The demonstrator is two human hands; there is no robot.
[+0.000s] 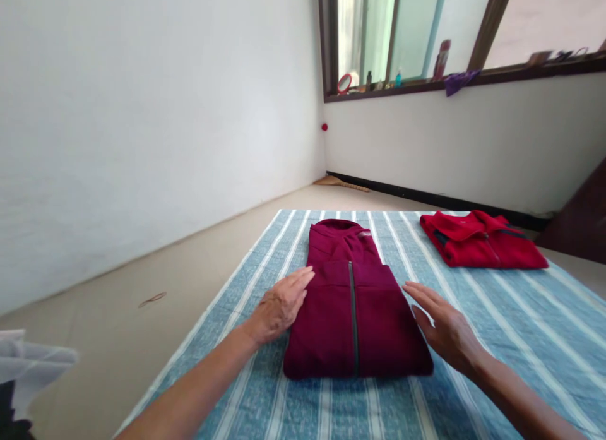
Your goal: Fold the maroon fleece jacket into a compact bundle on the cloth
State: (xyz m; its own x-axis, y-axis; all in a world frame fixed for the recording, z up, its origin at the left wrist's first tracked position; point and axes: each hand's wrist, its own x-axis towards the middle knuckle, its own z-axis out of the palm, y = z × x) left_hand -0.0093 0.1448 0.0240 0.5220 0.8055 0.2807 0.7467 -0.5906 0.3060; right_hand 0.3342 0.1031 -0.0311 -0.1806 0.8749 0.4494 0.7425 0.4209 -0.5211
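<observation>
A folded maroon zip jacket [353, 307] lies on a blue and white striped sheet [511, 339], collar pointing away from me. My left hand [281, 304] rests flat against the jacket's left edge, fingers stretched out. My right hand [442, 323] lies open beside the jacket's right edge, fingers together and extended, holding nothing. Both hands flank the folded garment.
A folded red jacket [480, 241] sits on the sheet at the far right. Bare beige floor [142, 288] runs along the left up to a white wall. A window sill [426, 80] with small bottles and a purple cloth is high on the back wall. Pale fabric [28, 364] shows at the lower left.
</observation>
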